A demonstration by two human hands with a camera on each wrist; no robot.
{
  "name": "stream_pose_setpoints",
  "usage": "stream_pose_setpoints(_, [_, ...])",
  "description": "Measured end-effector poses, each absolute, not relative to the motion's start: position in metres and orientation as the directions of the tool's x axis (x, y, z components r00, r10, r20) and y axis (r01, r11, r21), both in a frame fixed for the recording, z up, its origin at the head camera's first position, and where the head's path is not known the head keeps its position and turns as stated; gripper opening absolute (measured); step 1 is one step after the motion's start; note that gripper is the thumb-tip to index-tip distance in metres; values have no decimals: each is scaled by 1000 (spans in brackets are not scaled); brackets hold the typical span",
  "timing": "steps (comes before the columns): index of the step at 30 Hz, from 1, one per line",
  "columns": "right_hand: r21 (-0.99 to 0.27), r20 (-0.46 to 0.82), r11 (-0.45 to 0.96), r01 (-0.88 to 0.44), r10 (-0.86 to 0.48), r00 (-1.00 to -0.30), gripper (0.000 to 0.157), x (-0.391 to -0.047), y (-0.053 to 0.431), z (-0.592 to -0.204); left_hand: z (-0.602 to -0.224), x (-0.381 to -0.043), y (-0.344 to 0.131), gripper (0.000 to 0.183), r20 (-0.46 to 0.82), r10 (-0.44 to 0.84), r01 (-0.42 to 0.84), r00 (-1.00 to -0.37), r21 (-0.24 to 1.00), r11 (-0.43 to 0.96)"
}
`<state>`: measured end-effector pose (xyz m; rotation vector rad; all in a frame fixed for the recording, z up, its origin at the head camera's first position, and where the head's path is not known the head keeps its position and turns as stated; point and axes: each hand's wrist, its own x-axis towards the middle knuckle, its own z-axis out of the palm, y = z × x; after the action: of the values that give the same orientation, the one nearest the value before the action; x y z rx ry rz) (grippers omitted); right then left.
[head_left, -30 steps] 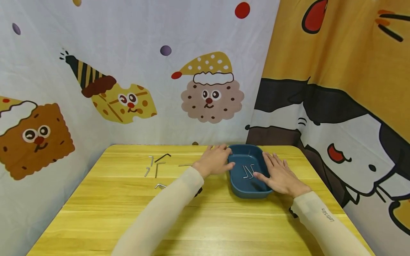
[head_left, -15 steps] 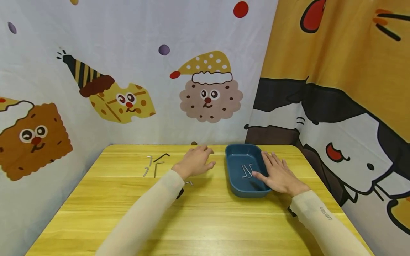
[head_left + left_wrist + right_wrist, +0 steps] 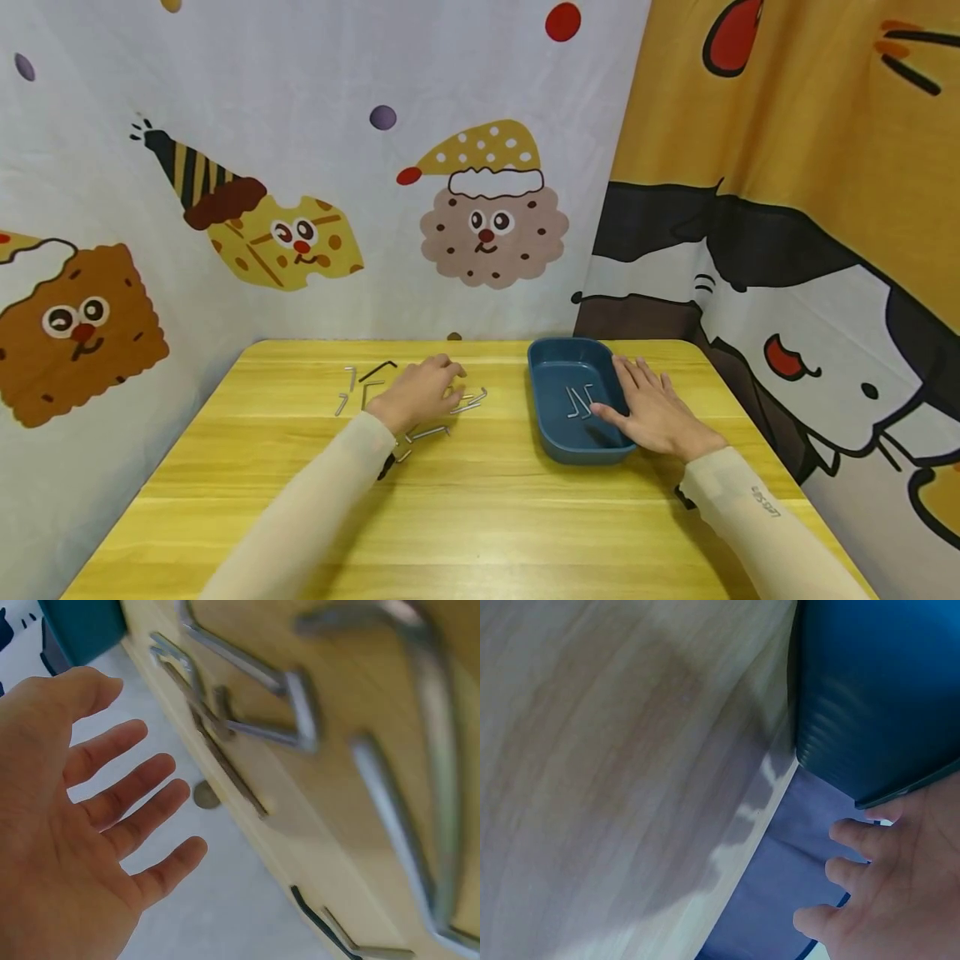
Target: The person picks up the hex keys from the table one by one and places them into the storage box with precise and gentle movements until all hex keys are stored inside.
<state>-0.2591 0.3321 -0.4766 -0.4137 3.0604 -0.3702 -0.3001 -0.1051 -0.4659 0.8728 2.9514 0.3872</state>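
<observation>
My left hand (image 3: 418, 392), held over the table's left half, has its fingers spread and nothing in them; the left wrist view shows the bare palm (image 3: 67, 817). Around and below it lie several silver L-shaped hex keys (image 3: 431, 432), with a further pair (image 3: 469, 407) just right of the fingertips. Behind the wrist is a black hex key (image 3: 377, 371). A blue rectangular bin (image 3: 585, 457) stands to the right with several silver hex keys (image 3: 577, 403) on its floor. My right hand (image 3: 663, 412) rests on the bin's right rim, fingers extended along the outside, thumb over the inside.
The wooden table (image 3: 480, 533) ends at a back edge against a white printed curtain (image 3: 322, 100). Another curtain (image 3: 757, 142), orange with a cartoon figure, hangs along the right side. More small hex keys (image 3: 342, 403) lie at the left.
My left hand has left the bin's left side and moved leftward to over the loose hex keys. The right hand stays at the bin's right rim.
</observation>
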Motion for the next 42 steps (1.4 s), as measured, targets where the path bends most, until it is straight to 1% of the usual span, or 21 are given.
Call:
stream_pose_setpoints(11, [-248,6,935,-253,-259,-966,114,-261,332,-480,-475,-300,-130,33,-7,548,532,-837,228,816])
stream_pose_setpoints(20, [-243,7,934,-262,-269,-963,114,-260,332,-478,-482,-303,-138,37,-23,523,512,-852,177,841])
stream_pose_setpoints(28, [-239,11,934,-266,-272,-962,113,-259,331,-478,-479,-299,-143,23,-2,497,485,-868,220,847])
stream_pose_setpoints(32, [-242,14,933,-266,-271,-963,114,-259,332,-477,-475,-298,-146,25,-23,479,459,-877,255,851])
stream_pose_setpoints(33, [-241,16,933,-265,-270,-963,114,-259,332,-478,-475,-298,-147,23,-26,477,456,-878,254,853])
stream_pose_setpoints(35, [-242,18,934,-264,-268,-963,114,-259,332,-478,-474,-299,-148,13,-31,474,452,-880,254,855])
stream_pose_setpoints(36, [-242,19,934,-265,-268,-963,114,-259,332,-478,-474,-299,-148,14,-28,477,456,-879,244,856])
stream_pose_setpoints(40, [-240,14,934,-264,-268,-963,113,-260,332,-479,-475,-302,-152,44,-32,520,509,-854,160,846])
stream_pose_setpoints(42, [-239,12,934,-265,-270,-963,113,-260,333,-479,-476,-304,-154,48,-42,562,554,-826,118,824])
